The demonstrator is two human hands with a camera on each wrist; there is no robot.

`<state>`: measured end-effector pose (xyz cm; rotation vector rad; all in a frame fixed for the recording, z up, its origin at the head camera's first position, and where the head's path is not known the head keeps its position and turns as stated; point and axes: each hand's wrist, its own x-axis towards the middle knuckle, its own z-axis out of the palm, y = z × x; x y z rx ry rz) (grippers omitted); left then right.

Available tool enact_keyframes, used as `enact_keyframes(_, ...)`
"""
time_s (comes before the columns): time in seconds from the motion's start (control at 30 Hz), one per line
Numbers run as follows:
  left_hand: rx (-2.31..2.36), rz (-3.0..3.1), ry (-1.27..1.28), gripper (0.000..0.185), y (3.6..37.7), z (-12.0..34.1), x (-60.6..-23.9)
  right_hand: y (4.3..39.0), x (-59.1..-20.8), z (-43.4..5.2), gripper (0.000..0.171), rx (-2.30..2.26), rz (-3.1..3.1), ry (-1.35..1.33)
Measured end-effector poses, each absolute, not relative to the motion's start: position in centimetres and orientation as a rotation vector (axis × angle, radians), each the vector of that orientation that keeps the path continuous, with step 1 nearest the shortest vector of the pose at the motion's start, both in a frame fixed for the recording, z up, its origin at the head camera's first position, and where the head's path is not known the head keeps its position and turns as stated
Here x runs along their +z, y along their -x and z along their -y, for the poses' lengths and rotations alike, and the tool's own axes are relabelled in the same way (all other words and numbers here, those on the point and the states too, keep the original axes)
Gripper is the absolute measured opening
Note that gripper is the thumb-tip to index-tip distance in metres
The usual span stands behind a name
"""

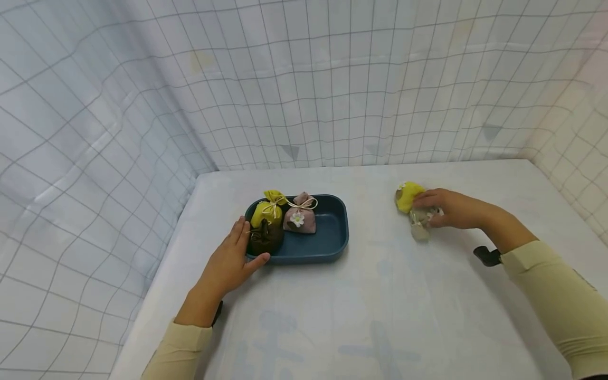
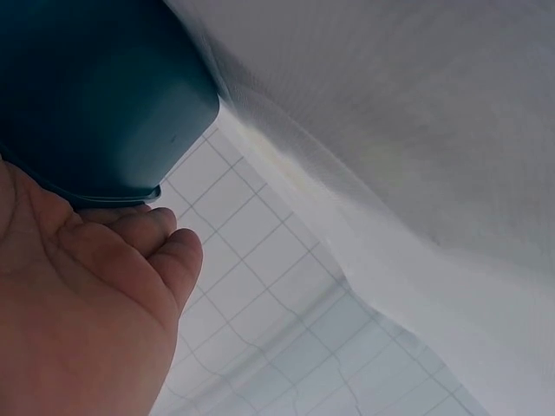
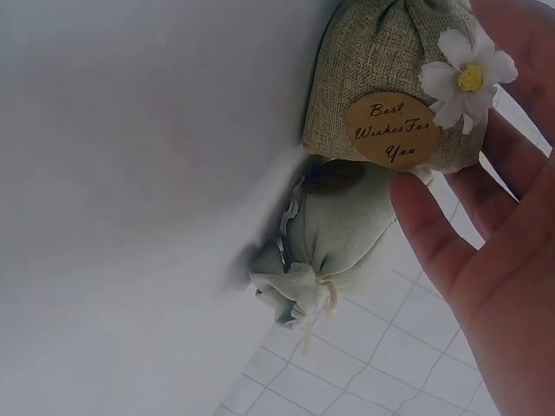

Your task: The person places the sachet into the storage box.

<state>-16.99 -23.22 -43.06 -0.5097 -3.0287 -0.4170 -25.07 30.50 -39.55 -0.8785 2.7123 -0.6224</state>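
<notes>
Two soft, light sachets lie at right of frame: right hand (image 1: 444, 207), fingers loosely curved, touches the burlap pouch (image 3: 395, 82); best pinched at its tied neck. Left hand (image 1: 231, 261), relaxed, rests against the blue tray (image 1: 332, 240).

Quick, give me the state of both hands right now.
Left hand: open, fingers straight against the end of the blue tray.
Right hand: open, resting on the yellow pouch, no grip.

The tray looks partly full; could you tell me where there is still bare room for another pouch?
The right half of the blue tray is bare, beside the pink pouch. Its left end is crowded with the yellow pouch and brown pouch. The table between both hands is also free.
</notes>
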Motion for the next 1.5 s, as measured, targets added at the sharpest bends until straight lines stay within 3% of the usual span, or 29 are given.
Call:
enact_keyframes(0.83,-0.438,3.048,0.500,0.102,17.49,23.23,-42.90,25.72,-39.48,-30.27,0.042,-0.493,-2.807,0.889)
enact_keyframes(1.33,-0.451,3.063,0.486,0.103,17.50,23.24,-42.93,25.66,-39.61,-29.62,0.031,-0.507,-2.829,0.775)
enact_keyframes(1.5,-0.451,3.066,0.486,0.103,17.38,23.23,-43.06,25.52,-39.69,-29.58,0.034,-0.506,-2.824,0.747)
